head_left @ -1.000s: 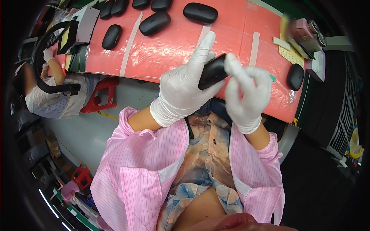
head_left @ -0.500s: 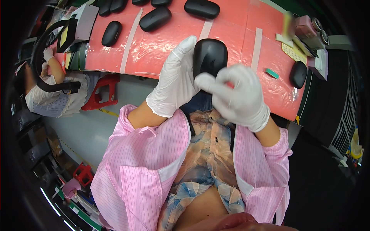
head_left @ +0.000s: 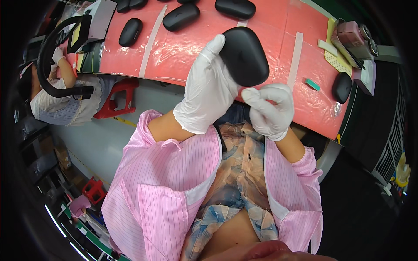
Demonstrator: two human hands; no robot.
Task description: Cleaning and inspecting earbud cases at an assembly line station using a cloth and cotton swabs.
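Over the near edge of the table, my white-gloved left hand (head_left: 207,89) grips a smooth black case (head_left: 246,56), oblong with rounded corners. The thumb lies along its left side and the other fingers are hidden behind it. Just below the case's lower end is my right hand (head_left: 272,108), gloved too, with its fingers curled in and the thumb near the fingertips. Whether anything small is pinched there I cannot make out. Similar black cases lie on the pink table covering, among them one case (head_left: 181,17) beyond my left hand and another (head_left: 342,87) at the right.
Pale tape strips (head_left: 296,58) cross the pink covering (head_left: 170,56). A small green block (head_left: 312,84) lies right of my hands, near a yellow perforated sheet (head_left: 337,62) and a wire holder with containers (head_left: 352,37). At left are a black curved tube (head_left: 41,65), a co-worker (head_left: 65,100) and a red stool (head_left: 119,98).
My left hand has tilted the case so its lower end points more to the right. My right hand has come off the case's front and sits just below it.
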